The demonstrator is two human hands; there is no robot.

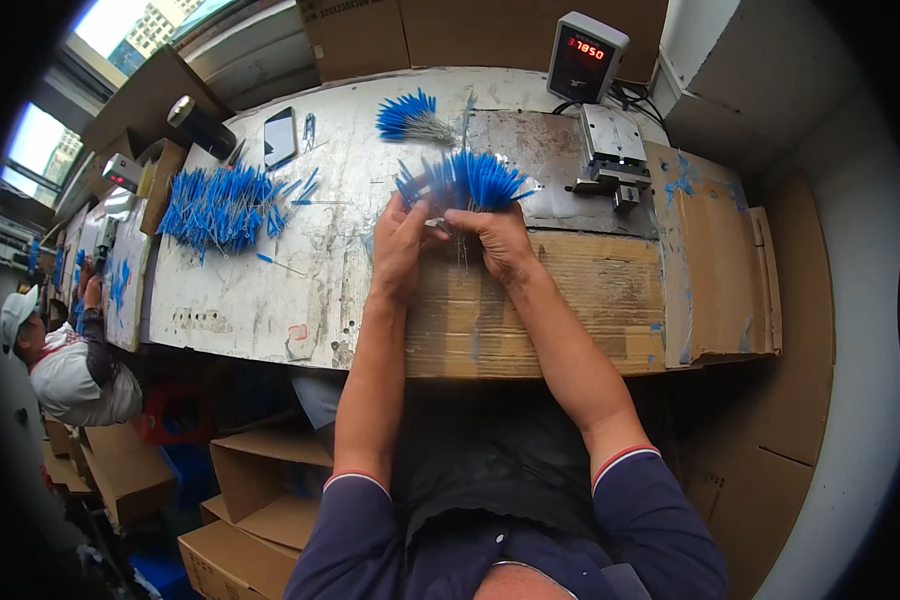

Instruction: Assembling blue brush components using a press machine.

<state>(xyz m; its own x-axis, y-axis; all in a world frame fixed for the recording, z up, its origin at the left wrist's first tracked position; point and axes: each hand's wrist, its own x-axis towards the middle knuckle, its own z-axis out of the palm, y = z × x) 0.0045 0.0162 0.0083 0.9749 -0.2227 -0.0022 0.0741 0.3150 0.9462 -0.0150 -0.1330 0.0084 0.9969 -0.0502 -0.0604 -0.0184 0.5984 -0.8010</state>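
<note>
At twelve o'clock on the worn workbench (260,300), my left hand (398,250) and right hand (500,240) both close on a fanned bundle of blue-tipped wire pieces (465,182). One finished-looking bundle (410,118) lies beyond at eleven o'clock; a large loose pile (220,205) at ten o'clock looks unsorted, so I judge most remains.

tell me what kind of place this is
Probably a small factory or assembly workshop. Both hands, left hand and right hand, hold a fan of blue-tipped wire pieces; a bigger pile lies on the worn workbench, beside a digital counter box.
</note>
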